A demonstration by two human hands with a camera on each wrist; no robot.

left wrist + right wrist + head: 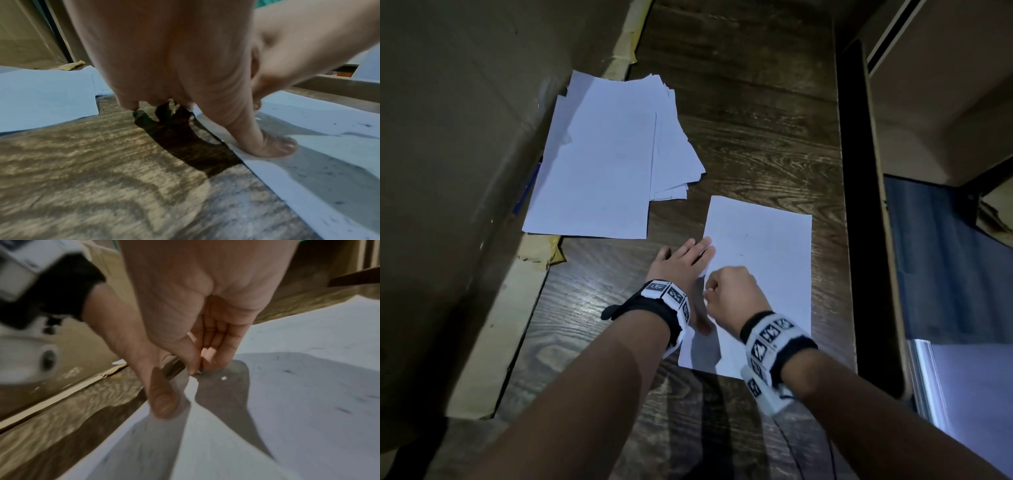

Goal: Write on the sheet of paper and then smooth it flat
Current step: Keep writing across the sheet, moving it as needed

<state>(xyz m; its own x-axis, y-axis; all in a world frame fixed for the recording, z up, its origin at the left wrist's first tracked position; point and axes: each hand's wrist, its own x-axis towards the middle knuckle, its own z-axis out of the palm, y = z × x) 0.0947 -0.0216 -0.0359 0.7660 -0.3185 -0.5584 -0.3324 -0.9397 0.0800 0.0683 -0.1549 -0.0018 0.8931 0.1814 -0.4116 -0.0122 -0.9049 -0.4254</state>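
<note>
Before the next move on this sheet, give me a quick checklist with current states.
1. The sheet lies on the table: ok.
2. The left hand pins its left edge, thumb pressing: ok.
3. Pen in the right hand: cannot tell; its fingertips pinch together at the paper.
4. Writing finished: cannot tell; only faint marks show.
5. The paper stack lies apart from the sheet: ok.

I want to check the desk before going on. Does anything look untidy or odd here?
The paper stack at the far left is fanned out, its sheets askew and not squared. The single sheet lies flat, with only faint specks. No pen shows in the right hand, though its fingers are curled.
</note>
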